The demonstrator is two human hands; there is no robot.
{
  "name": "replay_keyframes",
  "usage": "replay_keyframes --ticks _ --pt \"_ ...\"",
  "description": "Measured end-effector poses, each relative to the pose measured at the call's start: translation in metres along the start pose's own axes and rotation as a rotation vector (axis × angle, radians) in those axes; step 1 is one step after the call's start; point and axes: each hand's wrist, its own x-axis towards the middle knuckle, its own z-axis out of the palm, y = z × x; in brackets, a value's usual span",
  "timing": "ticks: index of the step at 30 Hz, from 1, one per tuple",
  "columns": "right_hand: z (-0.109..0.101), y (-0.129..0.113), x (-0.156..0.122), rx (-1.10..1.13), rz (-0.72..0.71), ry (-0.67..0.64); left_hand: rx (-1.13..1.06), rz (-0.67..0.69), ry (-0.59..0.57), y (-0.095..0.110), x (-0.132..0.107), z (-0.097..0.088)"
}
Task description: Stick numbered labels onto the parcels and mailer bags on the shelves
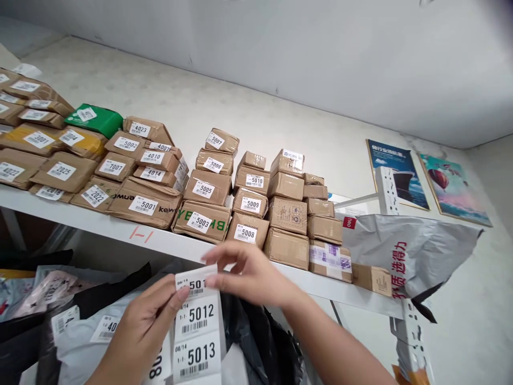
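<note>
- White shelf [100, 224] carries numbered parcels [204, 190]; just below its front edge hangs the label strip [197, 331], reading 5012 and 5013.
- Left hand [140, 326] pinches the strip's left side; right hand [250, 275] pinches the top label [196, 282].
- Risk: that label may tear or fold onto itself, pinched from both sides.

Label strip [197, 331]: lower end cut by bottom edge below 5013.
Top label [196, 283]: last digit covered by right hand [250, 275], only 501 readable.
Grey bag's sticker [106, 327]: number half hidden behind left hand [140, 331], 40 showing.
Far-left parcels [12, 171]: cropped by left edge.
</note>
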Motion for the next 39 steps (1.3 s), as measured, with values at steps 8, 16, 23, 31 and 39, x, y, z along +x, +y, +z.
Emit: replay_keyframes --ticks 8,16,23,31,39 --pt "0.032 0.015 -0.028 -0.080 0.037 0.349 -0.369 -0.341 0.029 -0.003 0.018 0.025" --pt "0.039 0.019 -0.019 0.368 0.210 0.447 -0.094 -0.064 0.249 -0.005 0.025 0.036" --pt "0.038 0.025 -0.021 0.345 0.153 0.544 -0.162 -0.168 0.228 -0.005 0.022 0.032" --pt "0.030 0.027 -0.020 0.131 0.019 0.535 -0.364 -0.353 0.035 -0.001 0.033 0.028" --pt "0.027 0.018 -0.009 -0.052 -0.120 0.453 -0.190 -0.256 0.079 -0.003 0.033 0.024"
